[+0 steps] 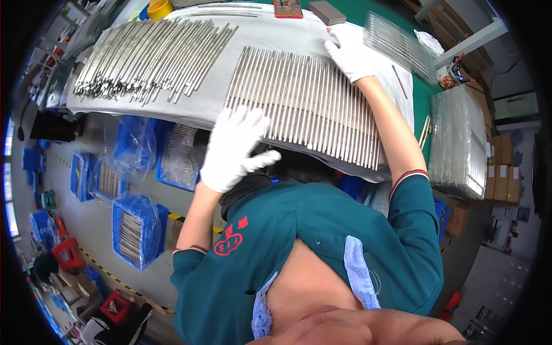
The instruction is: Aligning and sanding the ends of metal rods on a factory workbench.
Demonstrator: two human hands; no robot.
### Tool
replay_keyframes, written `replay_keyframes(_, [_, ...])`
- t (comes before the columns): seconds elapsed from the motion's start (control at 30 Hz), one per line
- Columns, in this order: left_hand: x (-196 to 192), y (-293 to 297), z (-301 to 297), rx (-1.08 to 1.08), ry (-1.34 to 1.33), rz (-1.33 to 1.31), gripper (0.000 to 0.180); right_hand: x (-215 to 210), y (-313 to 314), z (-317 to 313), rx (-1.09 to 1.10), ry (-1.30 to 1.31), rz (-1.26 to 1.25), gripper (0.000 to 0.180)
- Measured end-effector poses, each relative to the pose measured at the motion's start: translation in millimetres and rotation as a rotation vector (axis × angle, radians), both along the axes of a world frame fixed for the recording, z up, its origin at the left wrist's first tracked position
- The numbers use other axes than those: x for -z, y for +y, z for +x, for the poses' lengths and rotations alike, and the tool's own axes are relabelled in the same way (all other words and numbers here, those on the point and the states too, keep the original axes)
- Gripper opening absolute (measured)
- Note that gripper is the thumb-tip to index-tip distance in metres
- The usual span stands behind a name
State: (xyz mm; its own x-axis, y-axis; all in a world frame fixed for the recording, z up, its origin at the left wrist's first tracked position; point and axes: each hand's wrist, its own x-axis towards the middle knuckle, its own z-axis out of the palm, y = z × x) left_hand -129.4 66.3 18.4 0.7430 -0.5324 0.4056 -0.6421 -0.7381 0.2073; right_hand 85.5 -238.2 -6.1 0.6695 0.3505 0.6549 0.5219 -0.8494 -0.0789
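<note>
A row of slim metal rods (305, 98) lies side by side on the white cloth (218, 86) in front of me. My left hand (236, 144), in a white glove, is at the near left end of this row, its fingers stretched and spread. The gloved right hand (348, 54) reaches over the far right end of the row, close to a grey-brown block (326, 12). Its fingers are extended, and I see nothing in them. To the left, a looser pile of similar rods (155, 57) lies with uneven ends.
A phone with a red edge (288, 8) and a yellow roll (159, 9) are along the far edge. Clear plastic trays (399, 43) lie at the far right, with a stack of plastic-wrapped trays (457, 141) nearer. Blue crates (138, 230) of rods stand on the floor to the left.
</note>
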Motion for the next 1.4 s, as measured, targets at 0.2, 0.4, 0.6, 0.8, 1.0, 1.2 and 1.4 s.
replay_keyframes(0.2, [7.1,34.4,21.0,-0.127,0.067,0.087,0.073,3.3,-5.3,72.5,0.222,0.234,0.137,0.063])
replay_keyframes(0.4, [27.3,39.3,29.6,-0.075,0.070,0.073,0.065,-7.3,23.4,94.6,0.439,0.421,-0.163,0.083])
replay_keyframes(0.6, [29.5,40.2,35.0,-0.019,0.057,-0.005,0.060,-6.4,-0.2,119.0,0.585,0.556,-0.127,0.080])
replay_keyframes(0.8, [33.5,44.4,38.5,0.000,0.048,-0.020,0.057,-72.1,36.7,37.2,0.094,0.480,0.169,0.071])
replay_keyframes(1.0, [30.0,43.3,39.9,-0.005,0.035,-0.005,0.055,-53.9,59.7,-60.8,-0.195,0.625,-0.274,0.074])
replay_keyframes(1.2, [27.1,40.7,41.3,0.007,0.016,0.016,0.054,-38.3,46.5,-60.3,-0.089,0.700,-0.012,0.065])
replay_keyframes(1.4, [26.2,42.6,41.6,0.063,-0.025,-0.008,0.052,-49.6,62.8,-83.6,-0.185,0.389,0.093,0.049])
